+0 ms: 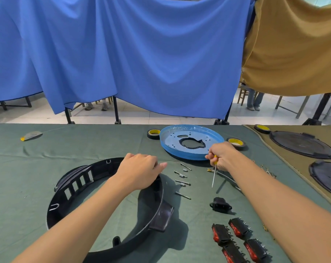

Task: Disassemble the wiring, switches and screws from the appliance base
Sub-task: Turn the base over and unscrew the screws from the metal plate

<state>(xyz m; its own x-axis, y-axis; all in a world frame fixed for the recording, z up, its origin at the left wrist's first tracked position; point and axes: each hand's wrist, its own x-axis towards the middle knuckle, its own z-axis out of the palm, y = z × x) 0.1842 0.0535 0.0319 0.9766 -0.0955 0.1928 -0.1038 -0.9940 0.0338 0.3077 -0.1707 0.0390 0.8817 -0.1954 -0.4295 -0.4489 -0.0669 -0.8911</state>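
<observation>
left hand (139, 172): palm down on the far rim of the ring (155, 202), fingers bent over the edge and gripping it, thumb straight out sideways, fingertips hidden.
right hand (224, 156): clenched round the yellow handle of the screwdriver (214, 175), shaft slanting down and toward the body, tip close over the cloth (85, 147).
ring: black, flat on the cloth, under the left palm, open in the middle.
screws (182, 182): between the two hands, just beside the left thumb, loose in a rough row.
wire (228, 178): grey, under the right fingers, running behind the shaft.
plate (191, 154): blue, just beyond the right knuckles, its near edge behind them.
tape (153, 133): rolls on either side of the plate, beyond both hands.
socket (220, 205): black, nearer than the screwdriver tip, apart from it.
switches (236, 238): four, red-faced, grouped nearest of all, beside the right forearm.
lids (301, 144): dark, well right of the right hand, on tan cloth.
</observation>
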